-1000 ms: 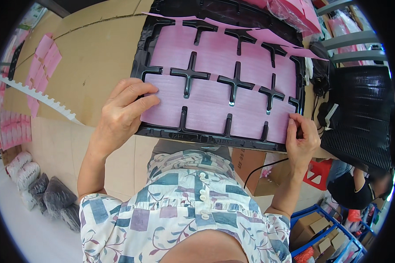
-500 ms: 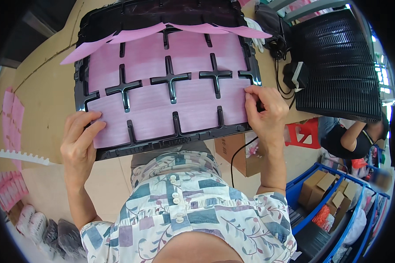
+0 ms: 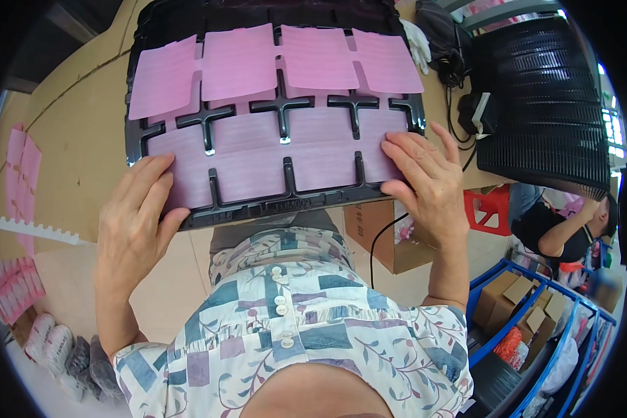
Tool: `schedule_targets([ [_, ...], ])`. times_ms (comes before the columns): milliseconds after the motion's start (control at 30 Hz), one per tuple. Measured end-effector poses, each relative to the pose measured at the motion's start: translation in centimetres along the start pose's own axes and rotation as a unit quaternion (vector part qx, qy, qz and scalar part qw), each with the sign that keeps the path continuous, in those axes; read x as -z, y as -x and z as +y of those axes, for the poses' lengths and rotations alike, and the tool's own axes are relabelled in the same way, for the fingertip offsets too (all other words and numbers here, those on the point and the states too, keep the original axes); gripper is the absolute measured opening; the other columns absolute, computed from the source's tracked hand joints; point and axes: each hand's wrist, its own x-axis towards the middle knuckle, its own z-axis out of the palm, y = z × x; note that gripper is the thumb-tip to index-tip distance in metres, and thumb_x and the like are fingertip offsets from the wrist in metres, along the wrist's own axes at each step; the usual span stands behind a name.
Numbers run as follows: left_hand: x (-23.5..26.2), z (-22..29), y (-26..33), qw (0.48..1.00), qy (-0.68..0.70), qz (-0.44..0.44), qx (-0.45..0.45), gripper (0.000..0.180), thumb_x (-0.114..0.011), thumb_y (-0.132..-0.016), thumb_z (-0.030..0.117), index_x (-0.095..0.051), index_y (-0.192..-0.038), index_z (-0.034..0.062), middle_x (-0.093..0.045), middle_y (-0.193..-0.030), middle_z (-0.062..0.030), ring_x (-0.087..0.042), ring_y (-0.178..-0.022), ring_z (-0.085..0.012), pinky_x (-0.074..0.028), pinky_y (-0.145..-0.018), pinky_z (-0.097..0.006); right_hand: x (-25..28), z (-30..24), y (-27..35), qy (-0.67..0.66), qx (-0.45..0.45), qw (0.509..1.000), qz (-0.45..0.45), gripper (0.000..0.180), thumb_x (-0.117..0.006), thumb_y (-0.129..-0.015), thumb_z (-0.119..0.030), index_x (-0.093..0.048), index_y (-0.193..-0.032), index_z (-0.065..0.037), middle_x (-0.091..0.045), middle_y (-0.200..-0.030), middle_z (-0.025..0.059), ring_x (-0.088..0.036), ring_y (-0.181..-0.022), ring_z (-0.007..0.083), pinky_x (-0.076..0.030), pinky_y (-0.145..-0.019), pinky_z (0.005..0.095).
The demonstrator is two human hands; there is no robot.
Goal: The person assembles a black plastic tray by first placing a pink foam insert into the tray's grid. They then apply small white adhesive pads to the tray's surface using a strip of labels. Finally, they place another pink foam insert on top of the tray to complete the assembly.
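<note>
On the cardboard-topped table [image 3: 70,146], both hands press the black tray's [image 3: 275,104] pink sheets [image 3: 258,171].

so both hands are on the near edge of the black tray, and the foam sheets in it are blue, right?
Not blue. The head view shows pink foam sheets in the black tray. The rest holds: the left hand and right hand both rest on its near edge.

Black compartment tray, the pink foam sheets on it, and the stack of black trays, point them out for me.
black compartment tray [image 3: 283,108]: head view, cross-shaped divider.
pink foam sheets [image 3: 238,63]: head view, middle of a raised back sheet.
stack of black trays [image 3: 547,104]: head view, ribbed side.
</note>
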Motion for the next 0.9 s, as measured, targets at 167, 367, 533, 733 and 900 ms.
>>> schedule_targets([
  [167,0.4,0.0,0.6,0.996,-0.056,-0.028,-0.067,0.075,-0.057,-0.077,0.064,-0.061,-0.125,0.0062,-0.052,-0.135,-0.0207,-0.053,-0.118,-0.0416,-0.047,-0.097,-0.048,-1.0,1.6,2.0,-0.030,0.025,0.999,-0.034,0.078,-0.049,-0.080,-0.070,-0.062,-0.129,-0.010,-0.059,-0.133,0.0089,-0.056,-0.122,0.0248,-0.031,-0.111,0.0507],
  [367,-0.4,-0.9,1.6,0.993,-0.072,-0.037,-0.082,0.084,-0.059,-0.068,0.067,-0.059,-0.133,0.0136,-0.045,-0.143,-0.0201,-0.049,-0.123,-0.0400,-0.045,-0.101,-0.048,-0.9,2.9,2.3,-0.085,0.068,0.993,-0.043,0.074,-0.053,-0.078,-0.071,-0.068,-0.123,-0.014,-0.057,-0.135,0.0131,-0.054,-0.124,0.0312,-0.030,-0.110,0.0537],
  [533,-0.5,-0.7,1.8,0.995,-0.051,-0.022,-0.084,0.081,-0.060,-0.068,0.065,-0.060,-0.132,0.0144,-0.046,-0.143,-0.0192,-0.049,-0.124,-0.0406,-0.043,-0.103,-0.049,-1.2,3.5,2.6,-0.145,0.057,0.987,-0.036,0.067,-0.057,-0.081,-0.067,-0.070,-0.121,-0.015,-0.058,-0.134,0.0152,-0.054,-0.125,0.0329,-0.030,-0.109,0.0550],
  [733,1.5,-0.5,1.2,0.996,0.011,-0.053,-0.069,0.065,-0.062,-0.077,0.057,-0.063,-0.122,0.0104,-0.047,-0.140,-0.0199,-0.048,-0.124,-0.0411,-0.043,-0.101,-0.049,0.2,2.6,1.6,-0.198,0.024,0.980,-0.015,0.051,-0.069,-0.081,-0.044,-0.069,-0.117,-0.007,-0.060,-0.128,0.0182,-0.057,-0.117,0.0339,-0.037,-0.104,0.0533],
  [900,2.3,-1.2,-2.6,0.998,0.005,0.063,-0.031,0.052,-0.073,-0.078,0.031,-0.060,-0.121,0.0053,-0.053,-0.129,-0.0169,-0.050,-0.118,-0.0386,-0.045,-0.098,-0.047,0.9,2.8,-2.2,-0.033,-0.006,0.989,0.142,0.041,-0.080,-0.071,-0.016,-0.067,-0.108,-0.003,-0.064,-0.114,0.0118,-0.060,-0.105,0.0300,-0.042,-0.097,0.0464],
])
